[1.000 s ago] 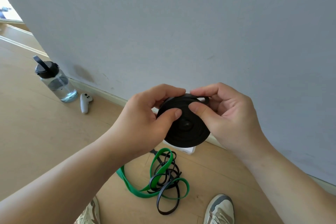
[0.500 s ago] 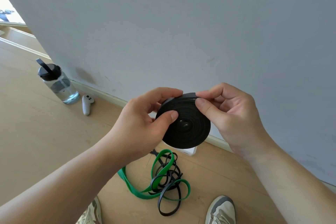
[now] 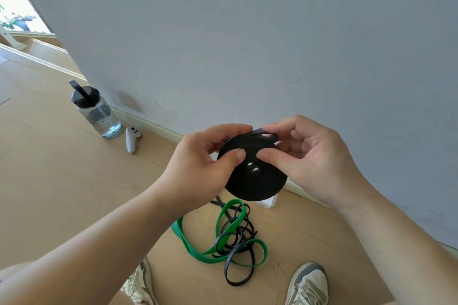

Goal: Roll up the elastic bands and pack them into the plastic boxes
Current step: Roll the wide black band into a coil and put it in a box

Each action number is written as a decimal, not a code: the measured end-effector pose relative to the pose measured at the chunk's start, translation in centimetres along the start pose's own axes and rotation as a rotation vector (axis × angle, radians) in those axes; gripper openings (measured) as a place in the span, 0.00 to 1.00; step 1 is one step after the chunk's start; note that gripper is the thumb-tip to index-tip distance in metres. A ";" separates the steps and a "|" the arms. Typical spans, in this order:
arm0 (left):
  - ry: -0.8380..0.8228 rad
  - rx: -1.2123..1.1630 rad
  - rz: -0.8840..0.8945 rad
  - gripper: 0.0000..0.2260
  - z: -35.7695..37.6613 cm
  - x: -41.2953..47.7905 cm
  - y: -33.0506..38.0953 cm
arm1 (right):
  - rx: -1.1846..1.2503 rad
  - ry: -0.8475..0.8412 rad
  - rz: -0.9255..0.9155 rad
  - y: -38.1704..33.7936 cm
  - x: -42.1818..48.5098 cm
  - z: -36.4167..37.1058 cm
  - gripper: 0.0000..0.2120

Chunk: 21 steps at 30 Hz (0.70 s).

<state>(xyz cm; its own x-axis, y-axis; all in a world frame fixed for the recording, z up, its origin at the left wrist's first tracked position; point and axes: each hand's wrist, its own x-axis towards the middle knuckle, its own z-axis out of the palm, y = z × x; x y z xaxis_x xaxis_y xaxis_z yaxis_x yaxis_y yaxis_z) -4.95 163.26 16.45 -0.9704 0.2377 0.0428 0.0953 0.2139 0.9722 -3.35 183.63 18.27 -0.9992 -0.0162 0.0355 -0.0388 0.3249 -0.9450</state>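
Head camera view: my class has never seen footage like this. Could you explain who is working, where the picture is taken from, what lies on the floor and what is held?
No machine here: a person works with bare hands. The picture comes from a camera worn on the head, looking down. The left hand and right hand grip a rolled black band between thumbs and fingers. On the wooden floor lie a green band tangled with loose black bands, a water bottle and a white controller near the wall. The person's shoes show at the bottom.
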 end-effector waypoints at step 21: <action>-0.030 0.062 -0.217 0.16 -6.1 7.5 -10.6 | -0.068 -0.138 0.109 7.8 10.6 9.5 0.21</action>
<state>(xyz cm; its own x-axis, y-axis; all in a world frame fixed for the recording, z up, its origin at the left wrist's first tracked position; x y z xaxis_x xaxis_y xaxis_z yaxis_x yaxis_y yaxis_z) -14.62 157.04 7.87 -0.9627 0.2074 -0.1740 -0.1012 0.3205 0.9418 -14.21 176.98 8.19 -0.9877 -0.1056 -0.1152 0.0646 0.3953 -0.9163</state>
